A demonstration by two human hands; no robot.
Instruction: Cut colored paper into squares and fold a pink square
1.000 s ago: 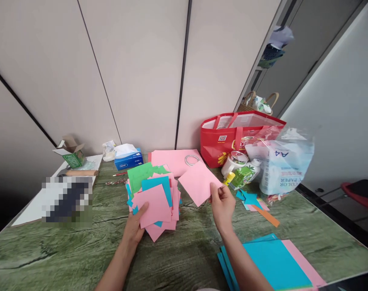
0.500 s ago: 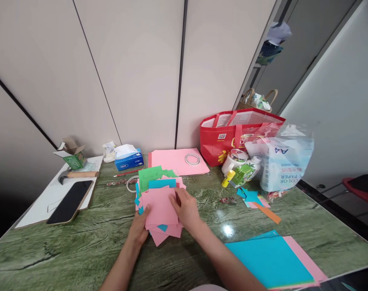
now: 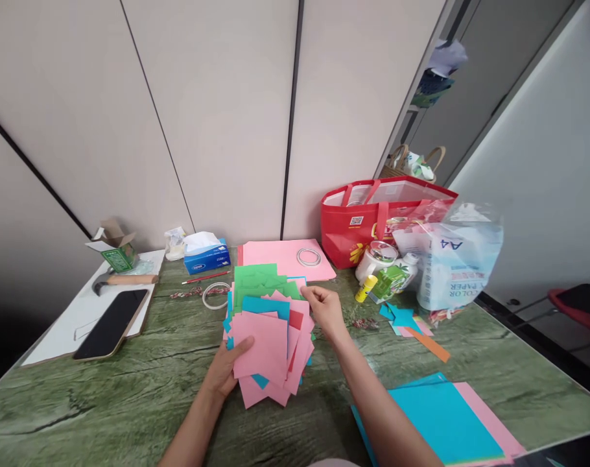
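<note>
My left hand (image 3: 227,368) grips a loose, fanned stack of coloured paper squares (image 3: 260,347) by its left edge, the thumb lying on the pink top sheet. Pink, blue, green and a little red paper show in the stack, the green sheets (image 3: 256,280) sticking out at its far end. At the stack's far right corner, my right hand (image 3: 325,311) has its thumb and fingers pinched on the edge of a sheet. Its fingertips partly hide that corner.
Right of the hands lie blue and pink sheets (image 3: 445,415), paper scraps (image 3: 404,316) and a yellow glue stick (image 3: 366,288). A red bag (image 3: 346,230) and an A4 paper pack (image 3: 455,266) stand behind. Leftward are a tissue box (image 3: 207,258), hammer (image 3: 129,279) and phone (image 3: 111,324).
My right hand has moved from the pink top sheet to the stack's far right edge. The stack is fanned wider, with more pink and a red piece showing on its right side.
</note>
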